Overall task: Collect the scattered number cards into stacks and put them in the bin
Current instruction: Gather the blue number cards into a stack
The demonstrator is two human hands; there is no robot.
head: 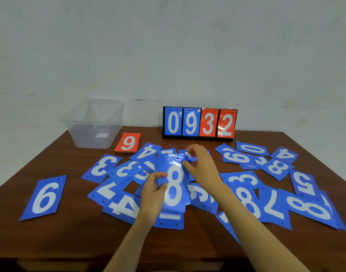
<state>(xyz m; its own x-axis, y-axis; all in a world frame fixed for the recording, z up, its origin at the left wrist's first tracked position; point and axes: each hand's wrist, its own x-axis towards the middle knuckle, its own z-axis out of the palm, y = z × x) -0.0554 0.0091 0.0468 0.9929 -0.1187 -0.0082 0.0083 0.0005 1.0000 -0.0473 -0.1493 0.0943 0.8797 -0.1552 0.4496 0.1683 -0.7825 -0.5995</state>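
Far left, a lone blue 6 card (43, 197) lies flat, well apart from the rest. Behind it, at the back left corner, sits the clear plastic bin (93, 124). Just right of the bin there's a tidy red stack (128, 143) with a 9 on top.

Then the mess: glossy blue cards (101, 167) with big white digits and small punched holes along one short edge, overlapping every which way across the middle and right. Mid-table, the left hand (152, 195) grips the left edge of a blue 8 card (175, 185), thumb on top and fingers curled under, holding it above the pile. The right hand (199, 165) pinches its far end between thumb and curled fingers.

At the back stands a flip scoreboard (199, 123) reading 0 9 3 2, two blue and two red.

The table (74, 238) is dark brown wood, and the wall (168, 46) is plain, pale and a bit scuffed.

Can't tell whether the 8 is one card or several. Lots of digits are half buried, and something pale in the bin's bottom is too blurry to make out.
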